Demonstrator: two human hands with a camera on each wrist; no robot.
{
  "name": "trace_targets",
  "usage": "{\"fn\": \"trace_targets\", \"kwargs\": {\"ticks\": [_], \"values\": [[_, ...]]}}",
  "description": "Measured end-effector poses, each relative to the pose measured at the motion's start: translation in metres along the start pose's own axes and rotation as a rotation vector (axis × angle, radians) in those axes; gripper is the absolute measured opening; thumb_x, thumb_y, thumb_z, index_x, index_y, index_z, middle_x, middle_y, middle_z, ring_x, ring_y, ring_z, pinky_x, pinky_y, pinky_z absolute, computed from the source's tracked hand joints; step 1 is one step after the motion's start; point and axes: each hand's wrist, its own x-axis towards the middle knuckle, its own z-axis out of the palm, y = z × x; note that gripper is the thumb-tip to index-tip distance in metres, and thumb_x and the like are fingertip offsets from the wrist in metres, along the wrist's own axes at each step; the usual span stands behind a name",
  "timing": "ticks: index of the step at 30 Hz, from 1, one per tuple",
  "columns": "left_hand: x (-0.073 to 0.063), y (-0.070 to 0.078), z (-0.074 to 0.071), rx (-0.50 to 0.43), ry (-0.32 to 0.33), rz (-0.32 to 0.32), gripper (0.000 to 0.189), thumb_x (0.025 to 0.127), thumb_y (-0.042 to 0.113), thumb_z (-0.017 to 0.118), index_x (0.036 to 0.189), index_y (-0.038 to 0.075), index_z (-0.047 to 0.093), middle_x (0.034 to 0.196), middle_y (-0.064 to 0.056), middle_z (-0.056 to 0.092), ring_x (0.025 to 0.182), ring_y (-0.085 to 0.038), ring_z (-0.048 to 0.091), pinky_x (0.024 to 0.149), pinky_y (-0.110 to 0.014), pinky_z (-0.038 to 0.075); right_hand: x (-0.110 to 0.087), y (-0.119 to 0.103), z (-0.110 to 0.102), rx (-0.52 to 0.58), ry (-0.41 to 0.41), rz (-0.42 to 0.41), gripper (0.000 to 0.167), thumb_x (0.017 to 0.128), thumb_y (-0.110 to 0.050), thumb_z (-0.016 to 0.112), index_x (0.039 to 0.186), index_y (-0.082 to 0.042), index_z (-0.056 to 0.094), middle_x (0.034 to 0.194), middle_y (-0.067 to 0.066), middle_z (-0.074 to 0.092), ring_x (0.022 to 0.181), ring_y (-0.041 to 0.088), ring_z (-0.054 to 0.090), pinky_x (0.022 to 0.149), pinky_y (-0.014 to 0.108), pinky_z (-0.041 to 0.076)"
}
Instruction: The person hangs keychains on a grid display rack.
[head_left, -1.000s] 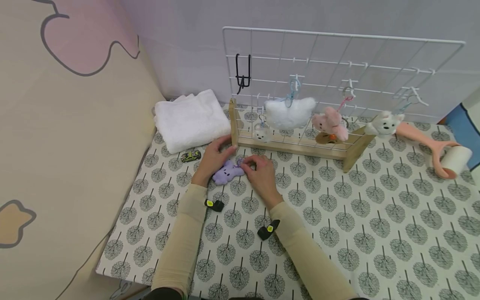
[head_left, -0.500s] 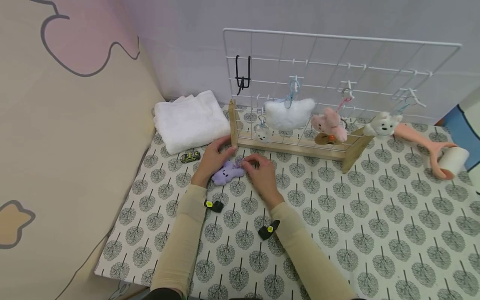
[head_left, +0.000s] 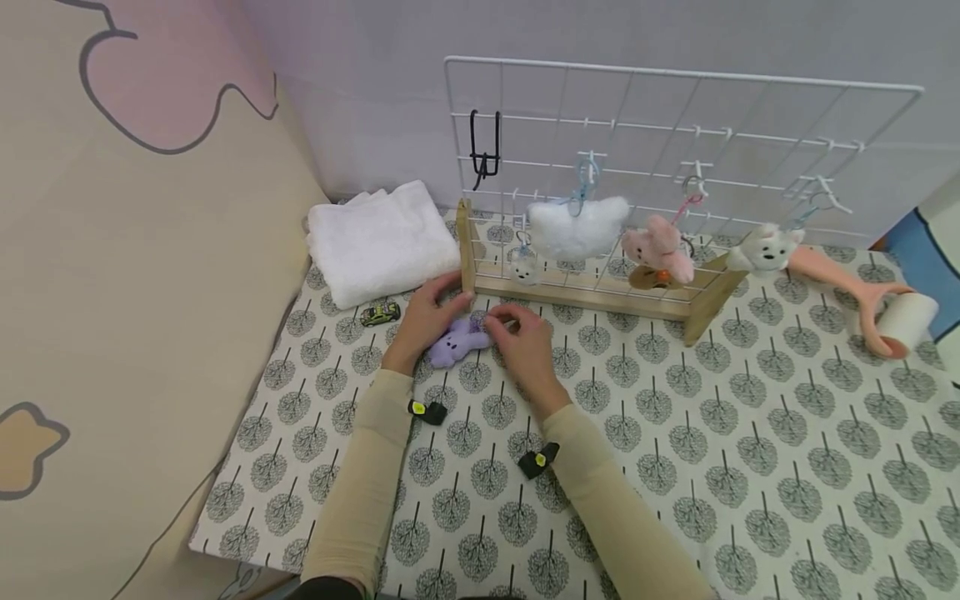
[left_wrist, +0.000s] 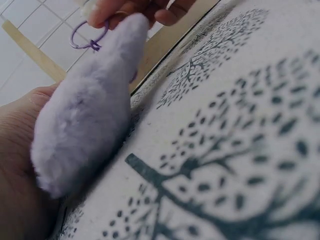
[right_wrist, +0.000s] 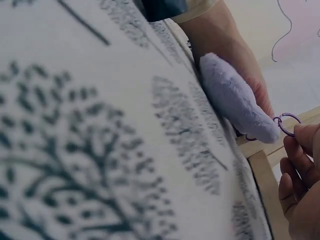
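A purple plush keychain [head_left: 456,343] lies tilted on the patterned cloth, between the two hands. My right hand [head_left: 522,346] pinches its thin purple ring [right_wrist: 290,124] between thumb and fingers. At the left end of the white wire rack [head_left: 622,150], my left hand [head_left: 427,323] holds the wooden foot [head_left: 467,250], thumb at the front and fingers at its left side. The plush partly hides this hand in the left wrist view, where its fingertips are out of sight.
Several plush keychains, including a large white one [head_left: 577,229] and a pink one [head_left: 660,250], hang on the rack. A black hook [head_left: 486,154] is on its left. Around stand a folded white towel [head_left: 382,242], a toy car [head_left: 381,314] and an orange-handled lint roller [head_left: 873,300].
The purple plush has shifted slightly right, with my right hand still pinching its ring. My left hand has stayed at the rack's foot.
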Motion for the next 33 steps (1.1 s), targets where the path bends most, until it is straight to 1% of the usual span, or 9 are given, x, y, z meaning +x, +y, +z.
{"fn": "trace_targets", "kwargs": {"ticks": [4,6,11,17,23,24,27,30,33], "values": [[0.001,0.0,0.0,0.013,0.003,-0.002,0.057,0.099,0.052,0.07,0.15,0.027,0.06,0.148,-0.001,0.064,0.143,-0.021,0.051,0.123,-0.048,0.033,0.003,-0.011,-0.005,0.006,0.013,-0.032,0.016,0.097,-0.021,0.076,0.104,-0.008,0.079,0.1,0.008,0.078,0.081,0.025,0.067,0.073,0.032,0.054],[0.001,0.0,0.0,0.026,0.006,-0.003,0.057,0.1,0.052,0.07,0.15,0.027,0.06,0.148,0.0,0.064,0.143,-0.02,0.051,0.124,-0.048,0.032,0.004,-0.017,-0.008,0.006,0.015,-0.049,0.016,0.097,-0.02,0.075,0.105,-0.007,0.079,0.104,0.009,0.078,0.081,0.025,0.068,0.072,0.031,0.054],[0.0,0.0,0.0,0.03,0.015,0.005,0.056,0.1,0.05,0.07,0.149,0.026,0.061,0.148,0.0,0.064,0.144,-0.02,0.051,0.124,-0.047,0.032,0.009,-0.034,-0.016,0.009,0.025,-0.096,0.013,0.096,-0.017,0.077,0.104,-0.007,0.08,0.11,0.009,0.078,0.079,0.023,0.067,0.066,0.027,0.052],[0.001,-0.001,0.001,0.043,0.016,-0.005,0.055,0.1,0.05,0.07,0.149,0.027,0.061,0.151,0.001,0.061,0.144,-0.021,0.05,0.123,-0.049,0.033,0.012,-0.058,-0.027,0.074,0.044,-0.162,0.012,0.095,-0.013,0.078,0.103,-0.004,0.078,0.099,0.009,0.078,0.077,0.019,0.063,0.067,0.025,0.051],[0.002,-0.002,0.0,0.052,0.011,-0.008,0.05,0.103,0.032,0.067,0.151,0.022,0.06,0.154,-0.005,0.057,0.147,-0.026,0.047,0.124,-0.049,0.033,0.015,-0.078,-0.037,0.126,0.083,-0.254,0.009,0.095,-0.005,0.077,0.102,0.0,0.077,0.095,0.012,0.077,0.075,0.017,0.062,0.068,0.022,0.051],[0.002,-0.002,0.0,0.047,0.009,-0.01,0.05,0.103,0.032,0.067,0.151,0.022,0.059,0.155,-0.006,0.057,0.147,-0.027,0.047,0.124,-0.049,0.033,0.016,-0.082,-0.039,0.132,0.087,-0.27,0.009,0.094,-0.004,0.077,0.102,0.001,0.077,0.095,0.012,0.077,0.074,0.017,0.062,0.067,0.022,0.051],[0.001,-0.001,0.0,0.029,0.003,-0.01,0.052,0.102,0.04,0.069,0.151,0.024,0.059,0.153,-0.003,0.059,0.145,-0.025,0.05,0.123,-0.049,0.034,0.018,-0.094,-0.044,0.138,0.099,-0.3,0.01,0.094,-0.003,0.077,0.102,0.002,0.077,0.094,0.013,0.077,0.072,0.017,0.064,0.064,0.022,0.053],[0.002,0.0,0.001,0.013,0.002,-0.014,0.055,0.1,0.05,0.071,0.15,0.03,0.06,0.15,0.002,0.062,0.141,-0.021,0.053,0.122,-0.049,0.035,0.021,-0.105,-0.047,0.14,0.109,-0.305,0.011,0.094,-0.005,0.077,0.103,0.001,0.077,0.094,0.012,0.078,0.07,0.016,0.064,0.061,0.022,0.054],[0.002,-0.001,0.001,0.011,-0.001,-0.01,0.056,0.099,0.052,0.071,0.149,0.031,0.06,0.148,0.004,0.064,0.14,-0.019,0.054,0.122,-0.048,0.035,0.025,-0.113,-0.049,0.143,0.128,-0.323,0.01,0.094,-0.006,0.077,0.103,0.0,0.077,0.095,0.012,0.078,0.068,0.015,0.064,0.058,0.022,0.053]]}}
